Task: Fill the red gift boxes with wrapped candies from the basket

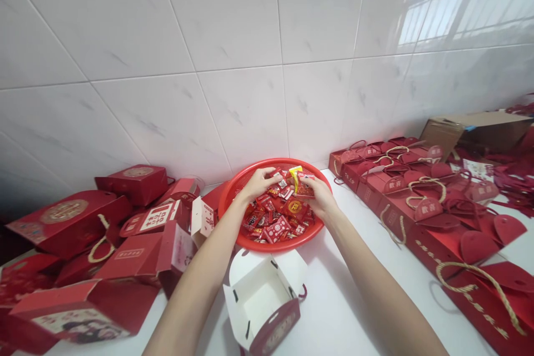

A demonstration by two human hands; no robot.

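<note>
Both hands are over a red plastic basket [272,247] heaped with wrapped candies [277,229], mostly in red wrappers. My left hand [259,182] is closed on a red-and-white candy packet [280,179] above the left part of the heap. On the right side, my right hand [320,193] grips red packets [305,188], with a yellow packet [295,173] at its fingertips. In front of the basket, between my forearms, stands a gift box [263,301] with its flaps spread. Its white inside shows nothing in it.
Folded red gift boxes [83,217] are piled at the left. Rows of closed red boxes [400,194] with rope handles line the right side. Behind them is a cardboard carton [444,136]. A tiled wall [242,117] rises directly behind the basket.
</note>
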